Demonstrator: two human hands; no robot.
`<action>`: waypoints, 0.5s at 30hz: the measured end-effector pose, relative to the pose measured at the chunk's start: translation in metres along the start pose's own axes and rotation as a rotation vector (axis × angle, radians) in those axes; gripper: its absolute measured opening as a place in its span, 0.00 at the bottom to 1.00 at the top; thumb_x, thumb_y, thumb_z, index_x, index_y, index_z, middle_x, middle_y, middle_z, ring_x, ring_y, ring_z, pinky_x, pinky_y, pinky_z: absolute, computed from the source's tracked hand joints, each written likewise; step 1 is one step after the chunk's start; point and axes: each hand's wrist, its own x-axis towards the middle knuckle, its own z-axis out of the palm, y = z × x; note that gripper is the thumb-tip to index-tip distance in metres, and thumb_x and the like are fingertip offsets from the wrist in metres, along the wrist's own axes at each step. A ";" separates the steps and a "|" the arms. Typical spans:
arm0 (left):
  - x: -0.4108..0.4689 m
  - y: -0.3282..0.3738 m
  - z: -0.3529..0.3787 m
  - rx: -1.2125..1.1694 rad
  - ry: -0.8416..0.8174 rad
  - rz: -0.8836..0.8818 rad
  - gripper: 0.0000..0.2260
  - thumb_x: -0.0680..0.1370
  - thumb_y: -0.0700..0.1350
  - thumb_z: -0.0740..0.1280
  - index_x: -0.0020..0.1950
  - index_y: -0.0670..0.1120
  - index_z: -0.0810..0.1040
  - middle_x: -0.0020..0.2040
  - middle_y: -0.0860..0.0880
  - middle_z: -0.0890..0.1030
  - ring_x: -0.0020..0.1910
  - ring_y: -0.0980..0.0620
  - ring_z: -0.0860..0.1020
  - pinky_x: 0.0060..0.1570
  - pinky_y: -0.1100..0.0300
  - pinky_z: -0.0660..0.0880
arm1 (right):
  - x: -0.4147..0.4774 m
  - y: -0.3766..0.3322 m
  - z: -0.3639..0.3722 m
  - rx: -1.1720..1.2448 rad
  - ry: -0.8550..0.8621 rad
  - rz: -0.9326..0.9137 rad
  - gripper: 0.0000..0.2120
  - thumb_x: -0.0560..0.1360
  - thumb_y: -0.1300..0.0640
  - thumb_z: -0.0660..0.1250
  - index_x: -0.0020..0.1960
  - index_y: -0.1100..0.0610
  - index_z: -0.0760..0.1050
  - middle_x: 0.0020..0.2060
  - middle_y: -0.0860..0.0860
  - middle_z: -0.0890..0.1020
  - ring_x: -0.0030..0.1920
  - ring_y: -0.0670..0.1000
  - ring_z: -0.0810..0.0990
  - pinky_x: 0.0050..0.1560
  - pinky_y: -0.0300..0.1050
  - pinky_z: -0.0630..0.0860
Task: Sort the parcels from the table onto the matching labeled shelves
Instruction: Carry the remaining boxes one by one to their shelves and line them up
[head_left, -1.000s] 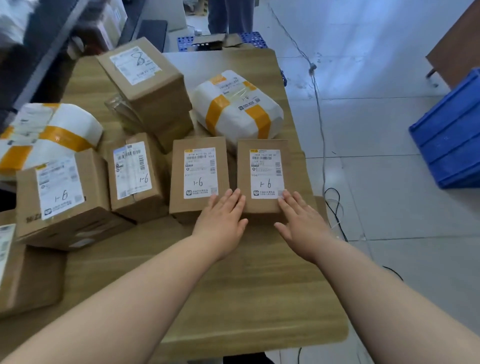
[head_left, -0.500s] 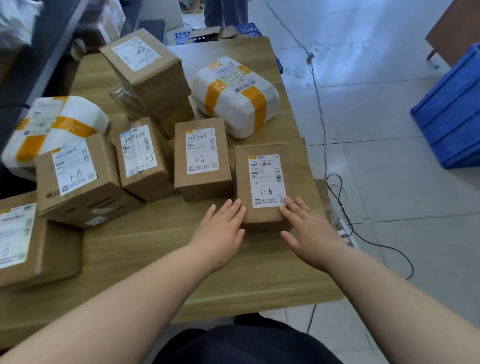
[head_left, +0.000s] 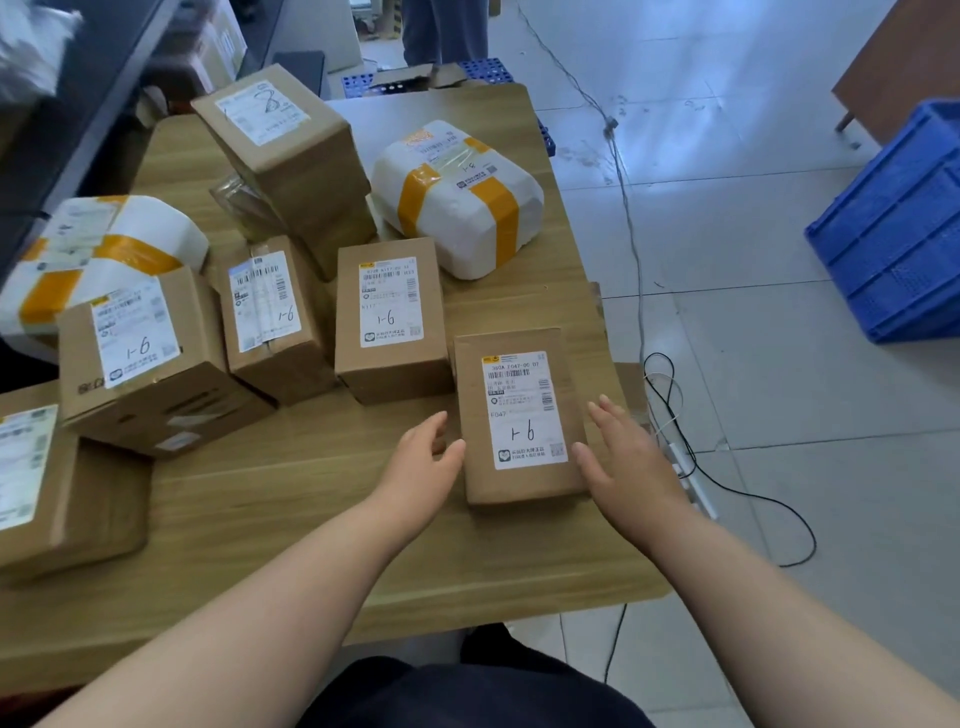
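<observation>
A small brown parcel (head_left: 519, 415) with a white label marked "1-6" lies near the right front of the wooden table (head_left: 322, 525). My left hand (head_left: 423, 462) touches its left side with straight fingers. My right hand (head_left: 623, 457) touches its right side the same way. Behind it stand three more brown boxes marked "1-6": one (head_left: 389, 317) just behind, one (head_left: 270, 317) further left, and a larger one (head_left: 140, 358). A taller box (head_left: 280, 150) marked with an 8 leans at the back.
Two white parcels with orange tape sit on the table, one at the back right (head_left: 457, 197), one at the left (head_left: 98, 260). Another brown box (head_left: 57, 488) is at the front left. A blue crate (head_left: 904, 234) and cables (head_left: 670, 395) are on the floor right.
The parcel has slid toward me, away from its row. Both hands moved from its near edge to its two sides.
</observation>
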 end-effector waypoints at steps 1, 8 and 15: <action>0.001 -0.001 0.002 -0.047 -0.012 -0.053 0.24 0.80 0.44 0.63 0.75 0.43 0.61 0.71 0.46 0.69 0.67 0.51 0.70 0.60 0.64 0.64 | 0.003 0.001 0.003 0.042 -0.026 0.052 0.28 0.80 0.48 0.58 0.77 0.53 0.54 0.76 0.46 0.55 0.76 0.47 0.53 0.74 0.46 0.53; -0.002 -0.002 0.024 -0.263 -0.157 -0.193 0.17 0.81 0.45 0.60 0.70 0.46 0.68 0.65 0.51 0.75 0.59 0.55 0.75 0.52 0.73 0.71 | 0.010 0.000 0.031 0.572 -0.136 0.359 0.35 0.76 0.48 0.64 0.77 0.51 0.52 0.73 0.49 0.64 0.73 0.51 0.62 0.72 0.55 0.60; -0.018 0.008 0.029 -0.338 -0.072 -0.024 0.19 0.77 0.50 0.64 0.69 0.51 0.71 0.64 0.51 0.77 0.62 0.55 0.75 0.65 0.54 0.70 | -0.014 -0.008 0.027 0.658 0.000 0.330 0.34 0.73 0.53 0.68 0.75 0.51 0.57 0.67 0.48 0.71 0.67 0.48 0.69 0.69 0.49 0.66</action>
